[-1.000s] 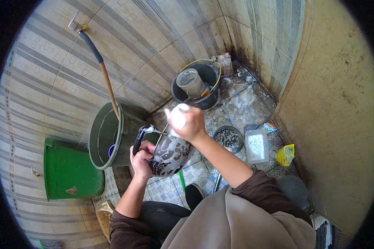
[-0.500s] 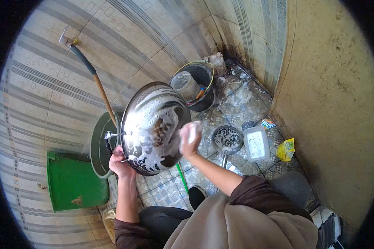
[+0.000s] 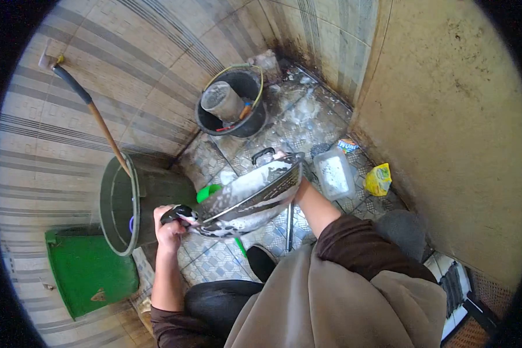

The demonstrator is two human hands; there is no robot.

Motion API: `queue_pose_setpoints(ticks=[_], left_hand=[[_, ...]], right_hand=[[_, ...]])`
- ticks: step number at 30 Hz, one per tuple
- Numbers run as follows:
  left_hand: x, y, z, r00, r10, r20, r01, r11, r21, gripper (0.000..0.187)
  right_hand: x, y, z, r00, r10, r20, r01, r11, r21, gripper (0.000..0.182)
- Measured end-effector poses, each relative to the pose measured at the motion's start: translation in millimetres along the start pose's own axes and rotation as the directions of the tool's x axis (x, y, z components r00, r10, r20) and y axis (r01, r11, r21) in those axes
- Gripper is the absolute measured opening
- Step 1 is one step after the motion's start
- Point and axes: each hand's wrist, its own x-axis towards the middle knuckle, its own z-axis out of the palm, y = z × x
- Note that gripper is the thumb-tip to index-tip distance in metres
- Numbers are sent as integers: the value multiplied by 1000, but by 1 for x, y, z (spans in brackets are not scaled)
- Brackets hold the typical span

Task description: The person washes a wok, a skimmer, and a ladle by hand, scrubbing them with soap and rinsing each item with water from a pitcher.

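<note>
One bare left hand clenches the black handle of a soapy metal pan; the right hand's grip, I cannot tell.

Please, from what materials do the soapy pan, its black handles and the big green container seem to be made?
The pan looks like smooth metal, judging by its thin, bright rim; foam hides much of its finish. Its black handles are probably hard plastic, being thick and dark. The green container seems plastic, evenly coloured and fairly dull.

Apparently "NOMI" on the blue packet
</note>
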Motion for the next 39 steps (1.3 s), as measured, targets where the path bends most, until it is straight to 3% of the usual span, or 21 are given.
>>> queue_pose_setpoints(ticks=[1, 2, 4, 6, 8, 10, 12, 13, 16, 21, 22, 24, 25, 27, 28, 30, 32, 34, 36, 38, 39], left_hand=[[-1, -1, 16, 943, -66, -326, 58, 998, -32, 45], [2, -17, 16, 874, -48, -483, -9, 993, -114, 43], [11, -20, 16, 834, -139, -534, 58, 984, -166, 44], [22, -22, 6, 922, -114, -371, 51, 983, -176, 22], [27, -26, 13, 868, -124, -480, 30, 979, -200, 13], [29, -40, 9, 867, -120, -483, 24, 979, -201, 14], [34, -47, 9, 870, -86, -486, 108, 994, 17, 13], [37, -59, 8, 896, -26, -444, 35, 999, 13, 13], [40, -87, 11, 914, 69, -400, 2, 985, 175, 15], [40, -123, 1, 837, 233, -494, 64, 857, 512, 13], [41, -130, 1, 795, 325, -512, -56, 880, 472, 12], [38, -139, 1, 745, 394, -538, -170, 893, 418, 13], [35, -141, 1, 747, 443, -495, -181, 852, 491, 15], [32, -141, 4, 747, 505, -432, -200, 791, 578, 18], [30, -144, 4, 761, 488, -427, -198, 802, 563, 18], [30, -151, 2, 727, 536, -429, -201, 763, 614, 18], [21, -170, -1, 738, 523, -426, -190, 768, 612, 16], [4, -193, -2, 811, 464, -356, -151, 754, 639, 14], [-9, -208, 4, 826, 449, -342, -110, 723, 682, 15], [-17, -224, 8, 791, 466, -396, -110, 745, 657, 15], [-23, -228, 9, 812, 379, -443, -26, 783, 622, 15]], right_hand=[[7, -4, -8, 967, -129, -220, 57, 950, -308, 38], [8, -11, -16, 876, -294, -383, 2, 796, -605, 40], [2, -33, -33, 664, -526, -532, -269, 496, -826, 43], [-19, -55, -51, 589, -556, -587, -423, 407, -810, 41], [-19, -67, -68, 627, -514, -586, -521, 283, -805, 41], [-19, -81, -79, 544, -629, -556, -593, 180, -785, 39], [4, -91, -106, 520, -558, -647, -659, 219, -719, 37], [21, -95, -123, 489, -478, -730, -724, 244, -645, 35], [77, -85, -181, 630, -379, -677, -702, 95, -706, 31], [107, -70, -220, 802, -445, -399, -535, -239, -810, 21], [121, -66, -226, 778, -416, -470, -451, 152, -880, 22], [137, -60, -243, 766, -292, -573, -125, 806, -578, 28], [131, -62, -243, 759, -293, -582, -136, 803, -581, 28], [72, -84, -174, 724, -550, -416, 299, 794, -529, 22], [37, -93, -138, 716, -546, -435, 282, 796, -535, 22], [-18, -106, -76, 501, -740, -449, -188, 413, -891, 15], [-39, -94, -69, 539, -773, -334, -188, 275, -943, 11], [-52, -81, -62, 449, -852, -268, -232, 178, -956, 14], [-58, -81, -41, 475, -848, -234, -160, 179, -971, 13], [-53, -82, -14, 497, -861, -108, 285, 280, -917, 11], [-46, -88, 4, 527, -847, -78, 342, 295, -892, 10]])
